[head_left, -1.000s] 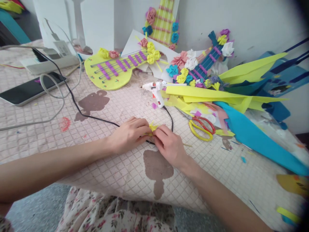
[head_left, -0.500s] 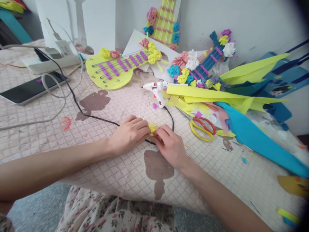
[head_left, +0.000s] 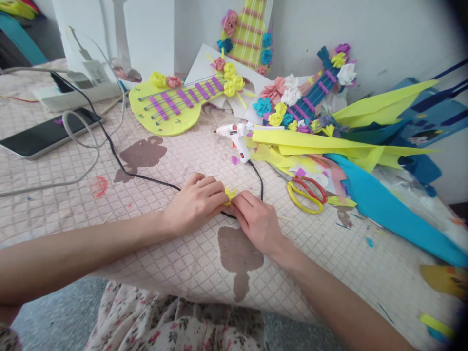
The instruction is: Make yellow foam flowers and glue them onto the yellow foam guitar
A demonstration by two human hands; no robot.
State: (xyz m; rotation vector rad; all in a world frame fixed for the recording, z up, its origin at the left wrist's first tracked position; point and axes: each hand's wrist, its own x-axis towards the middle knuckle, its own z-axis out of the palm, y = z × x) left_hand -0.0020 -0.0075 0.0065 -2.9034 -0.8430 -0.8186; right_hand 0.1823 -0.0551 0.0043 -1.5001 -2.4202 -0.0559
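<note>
Between my two hands is a small yellow paper flower (head_left: 229, 194), its pointed tips showing above my fingertips. My left hand (head_left: 200, 200) has its fingers closed on the flower's left side. From the other side, my right hand (head_left: 256, 219) pinches it with thumb and fingers. The fingers cover the flower's lower part. A black cord (head_left: 153, 179) passes under my hands and up to a white hot glue gun (head_left: 238, 139), which lies just beyond them. Scissors (head_left: 307, 194) with red and yellow handles lie to the right.
Behind stand a yellow paper guitar (head_left: 168, 117) and a blue one (head_left: 310, 105) with paper flowers. Yellow strips (head_left: 329, 144) and a blue sheet (head_left: 391, 209) cover the right side. At left are a phone (head_left: 51, 134) and a power strip (head_left: 76, 95).
My right hand's fingers have shifted slightly left and closer to my left hand, and less of the yellow flower shows. The other things stay where they were.
</note>
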